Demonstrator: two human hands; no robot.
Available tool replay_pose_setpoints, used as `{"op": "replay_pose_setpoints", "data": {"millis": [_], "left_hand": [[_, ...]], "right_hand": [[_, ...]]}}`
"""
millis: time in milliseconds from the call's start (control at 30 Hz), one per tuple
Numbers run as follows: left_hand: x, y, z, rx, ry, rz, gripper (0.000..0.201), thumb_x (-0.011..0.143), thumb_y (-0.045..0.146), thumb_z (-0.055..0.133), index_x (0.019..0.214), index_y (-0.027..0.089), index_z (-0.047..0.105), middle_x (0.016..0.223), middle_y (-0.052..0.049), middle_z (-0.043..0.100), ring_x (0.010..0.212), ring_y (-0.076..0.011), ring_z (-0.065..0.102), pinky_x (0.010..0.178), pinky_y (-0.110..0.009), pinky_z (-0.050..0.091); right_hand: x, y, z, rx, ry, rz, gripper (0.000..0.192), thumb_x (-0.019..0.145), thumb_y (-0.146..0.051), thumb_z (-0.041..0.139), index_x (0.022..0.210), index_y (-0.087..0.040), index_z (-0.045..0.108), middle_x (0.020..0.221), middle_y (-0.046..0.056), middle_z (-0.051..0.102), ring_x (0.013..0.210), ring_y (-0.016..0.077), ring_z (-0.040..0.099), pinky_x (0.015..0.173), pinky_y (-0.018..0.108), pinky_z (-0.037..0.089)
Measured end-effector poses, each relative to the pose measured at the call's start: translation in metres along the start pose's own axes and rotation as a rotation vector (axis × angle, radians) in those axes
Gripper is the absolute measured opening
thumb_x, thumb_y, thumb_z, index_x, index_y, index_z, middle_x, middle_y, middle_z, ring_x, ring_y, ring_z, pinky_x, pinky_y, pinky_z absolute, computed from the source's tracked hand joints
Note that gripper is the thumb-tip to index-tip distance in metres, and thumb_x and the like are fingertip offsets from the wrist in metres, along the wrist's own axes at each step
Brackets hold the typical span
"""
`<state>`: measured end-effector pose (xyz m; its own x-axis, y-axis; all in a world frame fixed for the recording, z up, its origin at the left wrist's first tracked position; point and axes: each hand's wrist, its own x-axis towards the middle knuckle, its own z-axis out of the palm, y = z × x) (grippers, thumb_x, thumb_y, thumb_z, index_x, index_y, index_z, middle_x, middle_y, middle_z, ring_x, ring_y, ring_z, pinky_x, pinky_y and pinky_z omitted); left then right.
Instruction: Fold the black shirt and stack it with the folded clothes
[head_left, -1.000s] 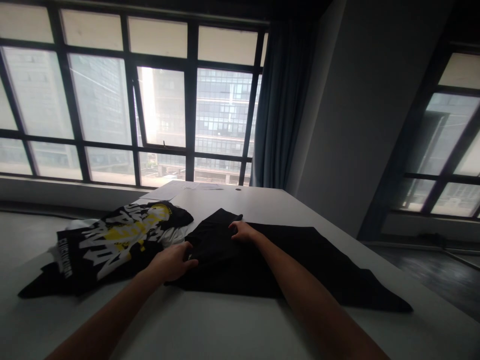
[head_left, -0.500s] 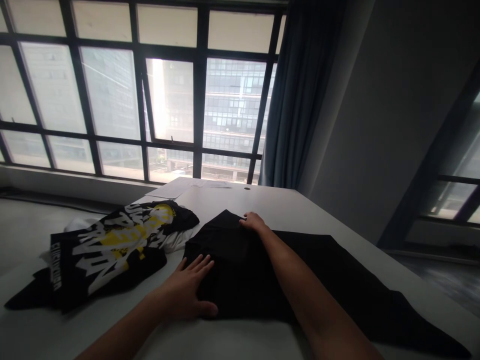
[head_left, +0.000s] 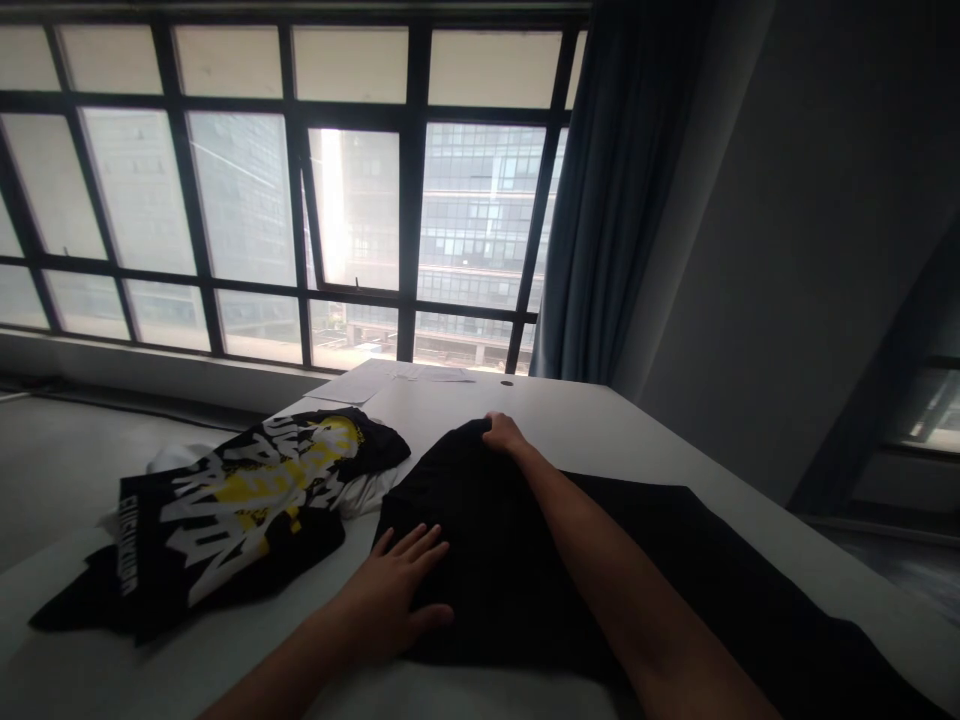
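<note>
A plain black garment (head_left: 480, 560) lies across the white table, running from in front of me towards the lower right; its exact kind I cannot make out. Spread flat with its fingers apart, my left hand (head_left: 409, 590) rests on the near left part of the cloth. At the garment's far edge, my right hand (head_left: 504, 433) has its fingers closed on the black fabric, which curves up towards them. To the left of my left hand lies a black T-shirt (head_left: 300, 480) with white and yellow print, crumpled over some white cloth (head_left: 364, 492).
Sheets of paper (head_left: 352, 385) lie at the table's far left corner. A round dark cable hole (head_left: 507, 383) sits near the far edge of the table (head_left: 600, 430). Beyond are framed windows (head_left: 480, 220), a blue curtain (head_left: 592, 230) and a grey wall (head_left: 795, 230).
My right hand has gone from lying beside the garment's far corner to gripping its far edge, and the cloth there now bends upward. My left hand stays flat. The view has shifted slightly.
</note>
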<state>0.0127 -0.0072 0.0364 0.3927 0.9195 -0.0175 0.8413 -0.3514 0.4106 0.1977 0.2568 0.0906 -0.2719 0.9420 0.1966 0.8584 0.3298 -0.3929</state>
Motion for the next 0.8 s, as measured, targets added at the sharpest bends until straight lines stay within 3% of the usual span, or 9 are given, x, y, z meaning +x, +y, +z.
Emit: {"op": "replay_pose_setpoints", "data": {"millis": [100, 200, 300, 367, 433, 500, 633, 733, 800], "left_hand": [[0.003, -0.005, 0.001, -0.088, 0.111, -0.019, 0.063, 0.088, 0.058, 0.05, 0.143, 0.029, 0.048, 0.156, -0.007, 0.037, 0.145, -0.0308, 0.032, 0.119, -0.055, 0.017], [0.007, -0.013, -0.003, -0.225, 0.348, -0.061, 0.06, 0.09, 0.052, 0.048, 0.142, 0.021, 0.047, 0.149, -0.012, 0.048, 0.135, -0.0288, 0.047, 0.115, -0.046, 0.033], [0.009, -0.022, -0.009, -0.28, 0.615, -0.171, 0.083, 0.08, 0.046, 0.063, 0.151, 0.018, 0.028, 0.148, -0.016, 0.045, 0.127, -0.0327, 0.053, 0.105, -0.047, 0.044], [0.009, -0.025, -0.013, -0.234, 0.704, -0.2, 0.097, 0.073, 0.04, 0.071, 0.153, 0.02, 0.021, 0.152, -0.016, 0.038, 0.129, -0.0341, 0.05, 0.103, -0.047, 0.045], [0.007, -0.026, -0.016, -0.116, 0.679, -0.122, 0.087, 0.07, 0.033, 0.073, 0.148, 0.024, 0.035, 0.154, -0.012, 0.037, 0.135, -0.0342, 0.042, 0.109, -0.048, 0.039], [0.006, -0.024, -0.017, 0.007, 0.561, -0.007, 0.065, 0.071, 0.024, 0.07, 0.134, 0.027, 0.054, 0.151, -0.007, 0.044, 0.137, -0.0333, 0.04, 0.113, -0.049, 0.032], [0.006, -0.017, -0.017, 0.069, 0.368, 0.115, 0.047, 0.072, 0.012, 0.058, 0.115, 0.028, 0.069, 0.123, -0.004, 0.068, 0.121, -0.0293, 0.055, 0.111, -0.049, 0.031], [0.005, -0.015, -0.024, 0.056, 0.391, 0.187, 0.028, 0.078, 0.014, 0.05, 0.089, 0.025, 0.073, 0.103, -0.004, 0.073, 0.105, -0.0244, 0.062, 0.105, -0.044, 0.036], [0.003, -0.019, -0.031, 0.059, 0.463, 0.202, 0.023, 0.08, 0.016, 0.048, 0.083, 0.023, 0.07, 0.097, -0.004, 0.072, 0.098, -0.0227, 0.062, 0.1, -0.041, 0.039]], "right_hand": [[-0.033, -0.02, -0.022, 0.068, 0.11, -0.157, 0.039, 0.075, -0.013, 0.057, 0.114, -0.018, 0.062, 0.108, 0.007, 0.069, 0.096, 0.0194, 0.063, 0.085, 0.026, 0.047], [-0.088, -0.034, -0.033, 0.15, 0.149, -0.427, 0.033, 0.076, -0.013, 0.055, 0.107, -0.02, 0.062, 0.094, 0.002, 0.068, 0.083, 0.0172, 0.062, 0.08, 0.027, 0.047], [-0.15, -0.038, -0.03, 0.174, -0.02, -0.631, 0.042, 0.071, -0.009, 0.058, 0.111, -0.022, 0.063, 0.099, 0.002, 0.069, 0.089, 0.0182, 0.063, 0.084, 0.028, 0.047], [-0.183, -0.034, -0.023, 0.171, -0.163, -0.691, 0.056, 0.069, -0.01, 0.065, 0.123, -0.023, 0.06, 0.114, 0.004, 0.067, 0.103, 0.0212, 0.063, 0.093, 0.031, 0.046], [-0.204, -0.026, -0.018, 0.156, -0.254, -0.681, 0.069, 0.068, -0.016, 0.073, 0.134, -0.023, 0.055, 0.127, 0.008, 0.063, 0.114, 0.0245, 0.06, 0.1, 0.035, 0.044], [-0.213, -0.014, -0.019, 0.141, -0.258, -0.622, 0.073, 0.069, -0.022, 0.077, 0.137, -0.023, 0.053, 0.133, 0.01, 0.059, 0.12, 0.0264, 0.057, 0.104, 0.039, 0.042], [-0.213, 0.008, -0.026, 0.099, -0.189, -0.509, 0.065, 0.072, -0.027, 0.077, 0.134, -0.023, 0.057, 0.136, 0.011, 0.058, 0.126, 0.0274, 0.053, 0.109, 0.042, 0.039], [-0.211, 0.018, -0.028, 0.056, -0.192, -0.483, 0.072, 0.068, -0.039, 0.081, 0.135, -0.023, 0.058, 0.142, 0.012, 0.053, 0.133, 0.0293, 0.047, 0.113, 0.044, 0.034], [-0.211, 0.022, -0.027, 0.05, -0.179, -0.472, 0.08, 0.066, -0.043, 0.083, 0.138, -0.023, 0.055, 0.146, 0.012, 0.049, 0.136, 0.0292, 0.043, 0.115, 0.043, 0.032]]}}
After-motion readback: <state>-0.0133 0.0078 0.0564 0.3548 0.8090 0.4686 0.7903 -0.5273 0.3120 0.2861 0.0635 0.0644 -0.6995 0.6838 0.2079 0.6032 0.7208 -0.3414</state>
